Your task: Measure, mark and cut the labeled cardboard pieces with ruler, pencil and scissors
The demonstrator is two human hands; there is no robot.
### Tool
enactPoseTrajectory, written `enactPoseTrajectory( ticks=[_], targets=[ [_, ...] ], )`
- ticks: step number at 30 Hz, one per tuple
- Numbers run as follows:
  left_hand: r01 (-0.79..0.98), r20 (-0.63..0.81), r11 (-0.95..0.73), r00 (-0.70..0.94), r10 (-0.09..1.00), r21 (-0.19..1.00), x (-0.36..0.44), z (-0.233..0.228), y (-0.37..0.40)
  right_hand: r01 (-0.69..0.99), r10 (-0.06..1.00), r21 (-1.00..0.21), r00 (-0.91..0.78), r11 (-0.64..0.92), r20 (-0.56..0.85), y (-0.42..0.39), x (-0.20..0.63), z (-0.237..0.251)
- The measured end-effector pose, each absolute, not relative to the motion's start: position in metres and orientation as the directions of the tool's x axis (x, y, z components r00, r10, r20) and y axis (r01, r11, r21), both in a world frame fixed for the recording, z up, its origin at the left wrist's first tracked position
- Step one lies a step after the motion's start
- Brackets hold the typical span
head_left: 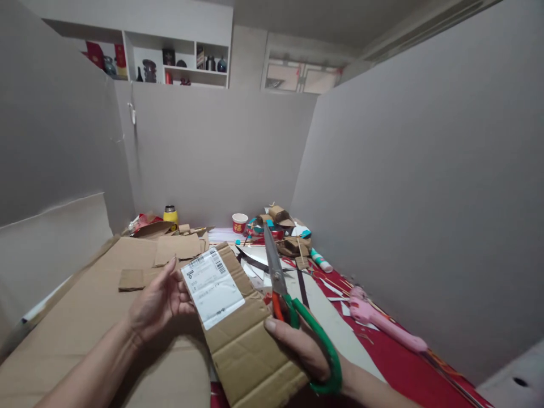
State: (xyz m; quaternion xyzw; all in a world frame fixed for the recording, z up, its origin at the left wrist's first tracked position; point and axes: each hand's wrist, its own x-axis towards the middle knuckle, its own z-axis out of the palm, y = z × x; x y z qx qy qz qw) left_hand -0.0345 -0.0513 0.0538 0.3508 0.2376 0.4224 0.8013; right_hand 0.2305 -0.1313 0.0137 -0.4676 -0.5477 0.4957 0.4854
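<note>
A piece of brown cardboard point(244, 340) with creases across it is held up, tilted, in front of me. A white shipping label point(215, 290) with barcodes is stuck on its upper left part. My right hand point(304, 347) grips scissors point(275, 266) with green and orange handles, the blades pointing up and away and looking closed. Its thumb also presses on the cardboard's right side. My left hand point(157, 297) is at the cardboard's left edge, thumb raised and apart, fingers loosely bent with their tips at or behind the edge; whether they bear any weight I cannot tell.
A large cardboard sheet point(76, 317) covers the left side, with smaller cut pieces point(178, 249) on it. Behind stand a yellow bottle point(170, 215) and a paper cup point(240, 223). A pink glue gun point(382, 323) lies right on red cloth point(382, 354). Grey panels point(425, 170) enclose the table.
</note>
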Motion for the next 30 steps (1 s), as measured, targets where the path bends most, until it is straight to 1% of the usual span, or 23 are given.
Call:
enactPoseTrajectory(
  ticks=[2,4,10,14,16,18,20,22,26,30],
  targets=[
    [-0.487,-0.052,0.349,0.523,0.851,0.801,-0.028,0.051,-0.056,0.049,0.994,-0.994,-0.053,0.103,0.1,-0.131,0.23,0.01],
    [-0.465,-0.022,0.295,0.506,0.862,0.835,-0.021,0.046,-0.063,0.075,0.991,-0.989,-0.049,0.128,0.125,-0.132,0.227,0.009],
    [-0.394,-0.01,0.247,0.515,0.857,0.885,-0.011,0.04,-0.072,0.148,0.943,-0.95,-0.234,0.274,0.236,-0.141,0.216,0.016],
    [-0.325,-0.003,0.229,0.569,0.822,0.918,-0.016,0.045,-0.072,0.197,0.928,-0.919,-0.226,0.341,0.296,-0.142,0.218,0.015],
    [-0.271,0.001,0.199,0.595,0.804,0.942,-0.018,0.049,-0.073,0.14,0.934,-0.933,-0.193,0.331,0.302,-0.141,0.219,0.01],
    [-0.227,-0.01,0.185,0.607,0.795,0.956,-0.019,0.052,-0.075,0.045,0.954,-0.961,-0.147,0.271,0.262,-0.14,0.22,0.005],
    [-0.201,-0.048,0.215,0.614,0.788,0.956,-0.019,0.053,-0.076,-0.027,0.974,-0.98,-0.111,0.196,0.198,-0.138,0.219,0.002],
    [-0.178,-0.095,0.257,0.62,0.779,0.95,-0.019,0.053,-0.078,-0.061,0.982,-0.985,-0.09,0.16,0.165,-0.137,0.22,0.002],
    [-0.135,-0.152,0.292,0.614,0.774,0.947,-0.021,0.052,-0.079,-0.105,0.984,-0.981,-0.056,0.165,0.172,-0.134,0.222,0.006],
    [-0.125,-0.165,0.294,0.596,0.786,0.948,-0.022,0.051,-0.078,-0.137,0.979,-0.972,-0.041,0.193,0.2,-0.134,0.224,0.005]
  ],
)
